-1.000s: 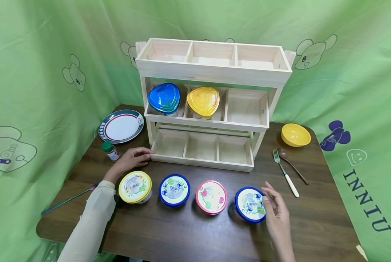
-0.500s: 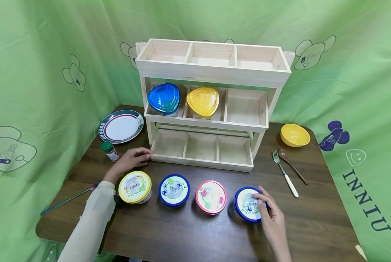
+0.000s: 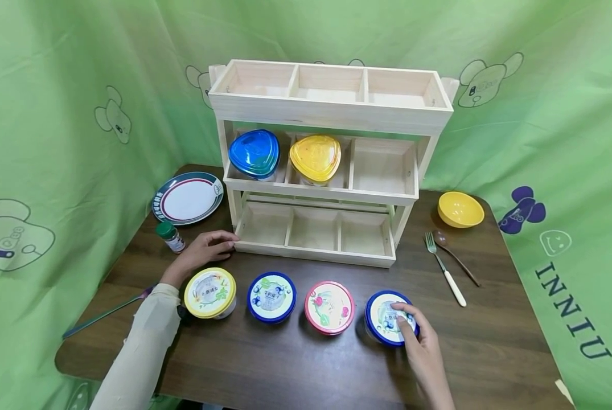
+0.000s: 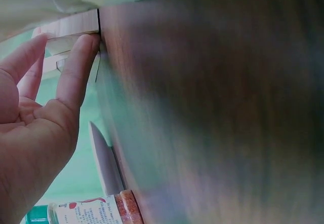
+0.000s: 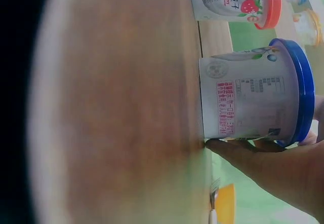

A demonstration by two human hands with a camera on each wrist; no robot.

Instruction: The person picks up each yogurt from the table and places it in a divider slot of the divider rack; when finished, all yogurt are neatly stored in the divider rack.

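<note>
I have the right hand [image 3: 424, 344] gripping the rightmost tub [image 3: 383, 317] toward the desk's [image 3: 285, 367] front edge. The left hand [image 3: 203, 251], loosely bent, touches the rack [image 3: 321, 192].

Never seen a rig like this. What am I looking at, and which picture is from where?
No robot here: these are a person's bare left hand and right hand. The wide picture is from a camera worn on the head; the two smaller ones are from cameras on each wrist. On the table stand a three-tier wooden shelf, four lidded tubs in a row, a plate, a small jar, a yellow bowl, a fork and a spoon. Two lidded containers sit in the shelf's middle tier. The left hand touches the lowest tier's left corner. The right hand rests against the rightmost tub; whether it grips firmly is unclear.
</note>
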